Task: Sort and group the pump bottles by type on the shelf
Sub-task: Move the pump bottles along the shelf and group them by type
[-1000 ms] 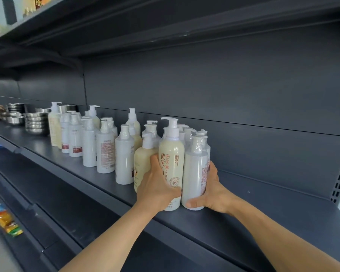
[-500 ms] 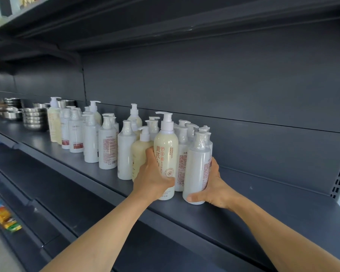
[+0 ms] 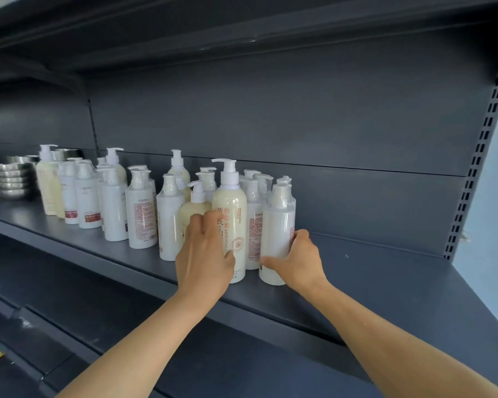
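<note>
Nearest you, your two bare forearms reach up over the front edge of the dark shelf [image 3: 385,282]. Your left hand [image 3: 203,254] wraps around the lower body of the tall cream pump bottle [image 3: 230,214], thumb across its front label and fingers curled round its left side; that bottle stands upright near the front edge of the shelf. Your right hand [image 3: 295,258] grips the white wrapped bottle [image 3: 276,225] just to its right, thumb on the front low down and fingers curled behind its right side; this bottle also stands upright on the shelf, close beside the cream one. Just behind your left hand, a shorter cream bottle [image 3: 194,205] stands partly hidden, and more white wrapped bottles [image 3: 255,196] cluster behind the pair you hold. Further along toward the left end, a loose line of white bottles [image 3: 141,211] and cream ones [image 3: 48,185] runs along the shelf. Beyond them, at the far left, sits a stack of steel bowls [image 3: 12,179].
</note>
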The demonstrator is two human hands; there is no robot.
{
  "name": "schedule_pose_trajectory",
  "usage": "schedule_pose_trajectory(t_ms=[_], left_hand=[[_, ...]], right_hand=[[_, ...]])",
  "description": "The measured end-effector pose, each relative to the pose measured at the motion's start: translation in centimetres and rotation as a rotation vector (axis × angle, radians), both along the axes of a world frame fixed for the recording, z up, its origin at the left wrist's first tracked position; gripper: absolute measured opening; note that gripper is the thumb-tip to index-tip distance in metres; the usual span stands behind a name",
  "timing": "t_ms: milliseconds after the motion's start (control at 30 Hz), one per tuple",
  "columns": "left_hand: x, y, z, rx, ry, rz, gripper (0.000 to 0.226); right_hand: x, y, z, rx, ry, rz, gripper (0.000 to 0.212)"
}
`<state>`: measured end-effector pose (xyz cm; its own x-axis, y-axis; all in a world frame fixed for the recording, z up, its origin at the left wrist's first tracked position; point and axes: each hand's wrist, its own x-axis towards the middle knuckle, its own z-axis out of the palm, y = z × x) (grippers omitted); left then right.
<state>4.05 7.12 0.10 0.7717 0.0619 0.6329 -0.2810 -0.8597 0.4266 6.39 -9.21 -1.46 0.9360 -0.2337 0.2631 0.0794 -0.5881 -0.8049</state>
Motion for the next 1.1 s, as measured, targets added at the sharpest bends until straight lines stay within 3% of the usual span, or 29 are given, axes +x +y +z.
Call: schedule_pose_trajectory(t_ms=[167, 333, 533, 733, 867, 1100], left_hand=[[-0.3, -1.6, 0.4, 0.070, -0.014, -0.162, 0.050], [1.3, -4.8, 1.8, 0.125, -0.025, -0.328, 0.053], [4.8, -9.0, 5.4, 0.107, -0.032, -0.349, 0.057], [8.2, -10.9, 6.8, 0.182, 0.168, -0.296, 0.041], [9.4, -11.8, 7.4, 0.155, 0.119, -0.232, 0.040], [8.0, -15.4, 8.3, 0.130, 0.076, -0.295, 0.039]], right_hand=[[-2.7, -3.0, 0.7, 0.020, 0.028, -0.046, 0.063], [-5.1, -7.8, 1.2, 0.025, 0.041, -0.191, 0.056], [-5.7, -13.2, 1.5, -0.020, 0.102, -0.241, 0.062], [-5.1, -16.1, 1.3, -0.011, 0.137, -0.159, 0.074], [-4.0, -17.7, 1.5, 0.059, 0.134, -0.051, 0.076], [-2.9, -20.2, 2.2, 0.067, 0.150, 0.063, 0.073]])
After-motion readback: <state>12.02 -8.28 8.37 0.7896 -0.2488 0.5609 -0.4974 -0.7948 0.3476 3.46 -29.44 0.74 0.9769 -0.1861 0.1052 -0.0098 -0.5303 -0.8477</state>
